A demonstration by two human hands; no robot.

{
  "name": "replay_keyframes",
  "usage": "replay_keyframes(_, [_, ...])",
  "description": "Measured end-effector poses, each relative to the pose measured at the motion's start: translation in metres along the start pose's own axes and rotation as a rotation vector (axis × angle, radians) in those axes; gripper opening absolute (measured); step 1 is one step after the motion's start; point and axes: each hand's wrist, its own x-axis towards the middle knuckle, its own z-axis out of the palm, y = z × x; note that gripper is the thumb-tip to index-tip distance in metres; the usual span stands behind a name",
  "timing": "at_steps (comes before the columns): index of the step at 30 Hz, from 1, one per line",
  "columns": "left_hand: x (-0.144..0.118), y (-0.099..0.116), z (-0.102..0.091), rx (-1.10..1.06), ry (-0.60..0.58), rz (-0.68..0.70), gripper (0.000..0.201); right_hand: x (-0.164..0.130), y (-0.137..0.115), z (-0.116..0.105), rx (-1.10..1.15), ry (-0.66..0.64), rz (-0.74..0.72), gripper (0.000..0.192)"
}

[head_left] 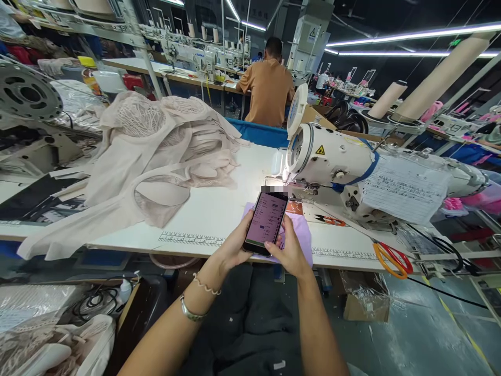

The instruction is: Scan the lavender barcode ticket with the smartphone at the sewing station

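A smartphone with a lit screen showing rows of text is held over the front edge of the sewing table. My left hand closes around its left side. From the right, my right hand grips the phone too, its thumb at the lower right of the screen. Beneath the phone and hands lies a piece of lilac cloth. Just behind stands a white sewing machine with its lamp lit near the needle. To the left, beige bra garments with lace form a heap on the table.
Orange-handled thread snips lie by the machine base. Scissors with orange and red handles overhang the front edge at right. A handwritten sheet covers the machine arm. Thread cones stand behind. A person in a brown shirt sits ahead.
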Motion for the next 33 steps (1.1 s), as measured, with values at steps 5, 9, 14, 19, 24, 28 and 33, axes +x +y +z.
replay_keyframes(5, [0.000,-0.001,-0.003,0.019,-0.080,0.015,0.064,-0.002,-0.001,0.003,0.087,-0.012,0.042,0.080])
replay_keyframes(9, [0.001,-0.002,-0.004,0.019,-0.075,0.016,0.062,-0.001,-0.003,0.002,0.040,-0.008,-0.020,0.070])
replay_keyframes(14, [0.001,-0.005,-0.009,0.058,-0.072,-0.001,0.055,0.001,-0.002,0.001,0.005,0.119,-0.094,0.049])
replay_keyframes(19, [-0.002,-0.005,-0.010,0.160,-0.104,-0.092,0.057,0.002,0.002,0.003,0.095,0.187,-0.040,0.044])
replay_keyframes(24, [-0.003,-0.004,-0.010,0.190,-0.100,-0.109,0.062,0.002,0.002,0.003,0.053,0.209,-0.059,0.044])
replay_keyframes(28, [-0.002,-0.004,-0.011,0.170,-0.110,-0.065,0.059,0.003,0.003,0.004,0.035,0.216,-0.048,0.044])
replay_keyframes(33, [-0.003,-0.004,-0.011,0.166,-0.111,-0.074,0.060,0.003,0.003,0.004,0.027,0.220,-0.061,0.041])
